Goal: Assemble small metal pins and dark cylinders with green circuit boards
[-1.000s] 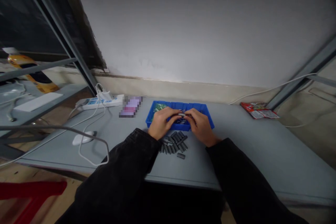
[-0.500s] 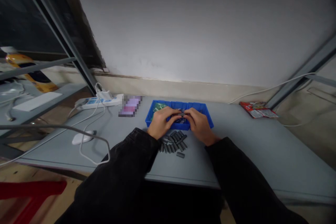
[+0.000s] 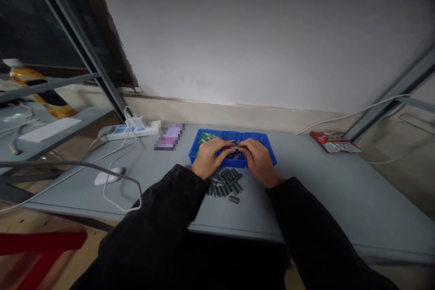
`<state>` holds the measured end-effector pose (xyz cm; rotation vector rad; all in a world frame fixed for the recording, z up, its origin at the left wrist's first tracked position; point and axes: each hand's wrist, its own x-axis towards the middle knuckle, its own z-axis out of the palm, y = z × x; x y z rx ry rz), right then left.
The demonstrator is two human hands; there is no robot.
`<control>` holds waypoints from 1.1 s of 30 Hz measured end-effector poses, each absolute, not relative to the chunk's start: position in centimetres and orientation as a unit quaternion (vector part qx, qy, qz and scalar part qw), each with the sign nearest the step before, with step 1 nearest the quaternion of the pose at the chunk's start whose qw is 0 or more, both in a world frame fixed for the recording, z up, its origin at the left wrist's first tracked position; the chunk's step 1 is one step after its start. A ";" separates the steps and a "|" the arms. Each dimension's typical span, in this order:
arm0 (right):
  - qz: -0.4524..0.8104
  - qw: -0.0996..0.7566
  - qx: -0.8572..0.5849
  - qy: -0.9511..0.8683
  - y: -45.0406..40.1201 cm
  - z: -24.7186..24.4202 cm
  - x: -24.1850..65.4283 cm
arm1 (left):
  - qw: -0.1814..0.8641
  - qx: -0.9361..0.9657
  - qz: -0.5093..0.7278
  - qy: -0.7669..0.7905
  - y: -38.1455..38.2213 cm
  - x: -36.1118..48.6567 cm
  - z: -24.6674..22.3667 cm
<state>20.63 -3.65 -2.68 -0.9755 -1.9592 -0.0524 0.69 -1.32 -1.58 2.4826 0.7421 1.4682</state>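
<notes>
My left hand [image 3: 209,157] and my right hand [image 3: 258,159] meet over the middle of a blue compartment tray [image 3: 273,158]. Between their fingertips is a small grey cylinder [image 3: 236,147], pinched from both sides and mostly covered by the fingers. Green pieces [image 3: 205,137] lie in the tray's left compartment. Thin shiny metal parts [image 3: 234,156] show in the middle one; my right hand partly hides the right one. In front of the tray, several dark grey cylinders [image 3: 224,185] lie in a loose pile, with a single cylinder [image 3: 234,199] apart, nearer the table edge.
To the left are a white power strip [image 3: 115,132], a blurred-out flat purple item [image 3: 170,137], a white mouse [image 3: 108,176] and looping cables. A red packet [image 3: 335,142] lies at the back right. Behind the grey table [image 3: 322,199] rises a wall.
Both hands stay over the tray with their fingertips together, shifting barely at all. The view has moved very slightly; the tray and the piled cylinders look the same.
</notes>
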 end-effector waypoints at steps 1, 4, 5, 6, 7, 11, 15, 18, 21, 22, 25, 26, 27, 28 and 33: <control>-0.027 0.455 -0.400 -0.795 -3.7 -2.7 20.6 | 0.080 0.830 0.491 0.253 -1.4 0.7 -1.5; -0.033 0.456 -0.408 -0.790 -3.7 -2.8 20.6 | 0.075 0.826 0.492 0.266 -1.4 0.7 -1.5; -0.032 0.458 -0.410 -0.788 -3.7 -2.8 20.6 | 0.075 0.826 0.491 0.265 -1.4 0.7 -1.5; -0.033 0.458 -0.410 -0.788 -3.7 -2.8 20.6 | 0.075 0.828 0.490 0.261 -1.4 0.7 -1.5; -0.034 0.457 -0.409 -0.789 -3.7 -2.8 20.6 | 0.077 0.831 0.488 0.256 -1.3 0.7 -1.6; -0.035 0.452 -0.390 -0.802 -3.6 -2.8 20.7 | 0.082 0.836 0.484 0.247 -1.3 0.7 -1.7; -0.024 0.450 -0.399 -0.798 -3.6 -2.8 20.7 | 0.077 0.830 0.489 0.257 -1.3 0.6 -1.7; -0.021 0.454 -0.414 -0.788 -3.6 -2.9 20.7 | 0.078 0.829 0.490 0.256 -1.2 0.6 -1.7; -0.027 0.452 -0.410 -0.791 -3.5 -3.0 20.7 | 0.082 0.833 0.486 0.250 -1.2 0.7 -1.8; -0.030 0.451 -0.408 -0.794 -3.5 -3.0 20.7 | 0.083 0.833 0.486 0.250 -1.2 0.7 -1.8; -0.034 0.449 -0.399 -0.799 -3.5 -2.9 20.7 | 0.081 0.831 0.488 0.255 -1.2 0.7 -1.7; -0.034 0.450 -0.397 -0.799 -3.5 -2.9 20.7 | 0.080 0.830 0.489 0.257 -1.3 0.7 -1.7; -0.033 0.450 -0.396 -0.800 -3.5 -2.9 20.7 | 0.079 0.828 0.491 0.259 -1.3 0.7 -1.7; -0.030 0.450 -0.398 -0.799 -3.6 -2.8 20.7 | 0.078 0.827 0.493 0.259 -1.3 0.7 -1.6; -0.025 0.454 -0.416 -0.788 -3.6 -2.9 20.7 | 0.079 0.824 0.494 0.266 -1.3 0.7 -1.6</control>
